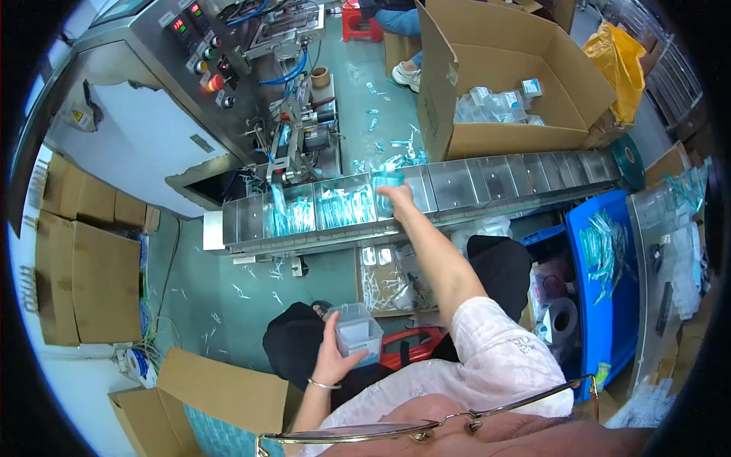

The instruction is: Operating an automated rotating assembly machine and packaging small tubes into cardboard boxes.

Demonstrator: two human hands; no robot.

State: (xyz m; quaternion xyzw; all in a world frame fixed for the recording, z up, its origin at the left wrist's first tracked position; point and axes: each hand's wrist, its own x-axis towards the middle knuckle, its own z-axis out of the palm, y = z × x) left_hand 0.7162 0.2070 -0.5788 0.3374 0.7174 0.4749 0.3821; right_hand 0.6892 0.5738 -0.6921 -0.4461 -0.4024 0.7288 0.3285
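My left hand (332, 361) grips a clear plastic box (358, 332), which sits low over my lap, thumb and fingers around its near side. My right hand (397, 198) reaches forward over the metal conveyor (463, 184), its fingers closed on some small teal packets (387, 179); how many is hidden. Left of that hand, two conveyor compartments hold rows of teal and white packets (344, 207). More loose teal packets (403, 161) lie in a heap just beyond the conveyor.
A machine with a control panel (199, 57) stands at the far left. Behind the conveyor, a large carton (518, 140) holds clear boxes. At right is a blue bin (609, 320) with teal strips. Cartons (106, 282) stack at left; another person's leg (402, 23) shows beyond.
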